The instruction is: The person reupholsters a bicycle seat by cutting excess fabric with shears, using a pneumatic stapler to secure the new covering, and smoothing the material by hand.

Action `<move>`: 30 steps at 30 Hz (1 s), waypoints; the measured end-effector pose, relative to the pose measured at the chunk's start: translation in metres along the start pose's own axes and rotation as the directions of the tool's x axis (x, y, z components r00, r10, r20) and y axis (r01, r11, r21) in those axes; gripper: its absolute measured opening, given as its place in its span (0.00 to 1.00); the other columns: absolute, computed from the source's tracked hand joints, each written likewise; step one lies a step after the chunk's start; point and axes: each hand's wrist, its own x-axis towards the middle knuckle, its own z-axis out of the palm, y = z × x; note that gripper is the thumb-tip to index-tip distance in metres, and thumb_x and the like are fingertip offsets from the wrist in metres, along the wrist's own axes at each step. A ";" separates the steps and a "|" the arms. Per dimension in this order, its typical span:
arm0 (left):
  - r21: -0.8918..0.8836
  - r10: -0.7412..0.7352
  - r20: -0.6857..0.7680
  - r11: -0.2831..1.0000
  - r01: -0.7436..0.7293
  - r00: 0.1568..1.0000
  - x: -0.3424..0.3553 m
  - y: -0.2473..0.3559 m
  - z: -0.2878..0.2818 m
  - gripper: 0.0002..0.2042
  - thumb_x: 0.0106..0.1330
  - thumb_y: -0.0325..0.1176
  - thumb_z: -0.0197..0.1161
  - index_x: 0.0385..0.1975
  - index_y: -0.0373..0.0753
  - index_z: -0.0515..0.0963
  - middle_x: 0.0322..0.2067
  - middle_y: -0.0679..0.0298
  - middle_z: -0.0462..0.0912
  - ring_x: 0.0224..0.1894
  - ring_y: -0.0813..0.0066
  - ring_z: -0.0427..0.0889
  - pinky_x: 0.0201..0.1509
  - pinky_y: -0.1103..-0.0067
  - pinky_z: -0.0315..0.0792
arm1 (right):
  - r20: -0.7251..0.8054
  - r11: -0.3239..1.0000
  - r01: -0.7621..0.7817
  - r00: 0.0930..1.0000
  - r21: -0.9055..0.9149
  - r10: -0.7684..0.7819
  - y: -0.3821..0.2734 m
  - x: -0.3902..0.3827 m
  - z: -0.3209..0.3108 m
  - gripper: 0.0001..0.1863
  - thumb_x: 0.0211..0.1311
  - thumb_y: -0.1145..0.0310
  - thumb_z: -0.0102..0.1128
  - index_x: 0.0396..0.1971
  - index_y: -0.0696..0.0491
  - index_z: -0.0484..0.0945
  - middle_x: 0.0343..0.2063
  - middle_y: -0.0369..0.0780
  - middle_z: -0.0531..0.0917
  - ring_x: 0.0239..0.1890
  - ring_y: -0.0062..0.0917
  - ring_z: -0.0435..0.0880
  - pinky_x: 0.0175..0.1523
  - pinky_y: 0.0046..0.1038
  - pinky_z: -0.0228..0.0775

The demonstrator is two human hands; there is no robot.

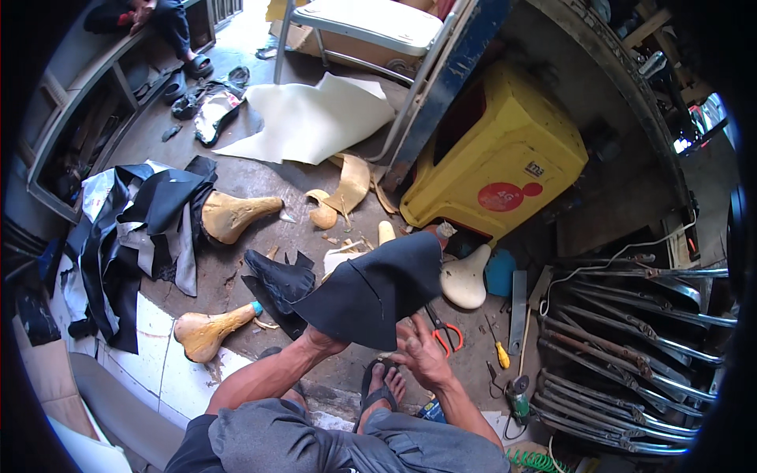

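A broad piece of black sheet material (382, 288), leather-like or cloth, is held up in front of my knees. My left hand (325, 340) grips its lower left edge, its fingers partly hidden behind the sheet. By the lower right corner is my right hand (423, 356), with fingers spread; whether a fingertip touches the sheet I cannot tell. Beyond my left hand lie more black scraps (280, 280). Scissors with orange-red handles (451, 337) rest on the floor just right of the sheet. A cream saddle-shaped pad (465, 280) lies past its right edge.
Tan saddle-shaped foam pieces (236, 214) and black and grey scraps (158, 221) lie left. A white sheet (315, 118) and folding chair (371, 24) are farther off. Rightward are a yellow plastic stool (505, 142), a screwdriver (502, 355), a flat metal bar (518, 311) and stacked metal frames (623, 355).
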 end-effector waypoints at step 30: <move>-0.070 0.310 -0.103 0.946 -0.318 0.945 -0.013 0.026 0.003 0.35 0.66 0.42 0.69 0.71 0.45 0.63 0.69 0.62 0.68 0.70 0.62 0.68 0.76 0.59 0.61 | -0.076 0.882 -0.024 0.995 0.471 0.068 -0.018 0.029 0.055 0.07 0.70 0.68 0.63 0.44 0.52 0.81 0.33 0.32 0.84 0.32 0.18 0.83 0.40 0.32 0.81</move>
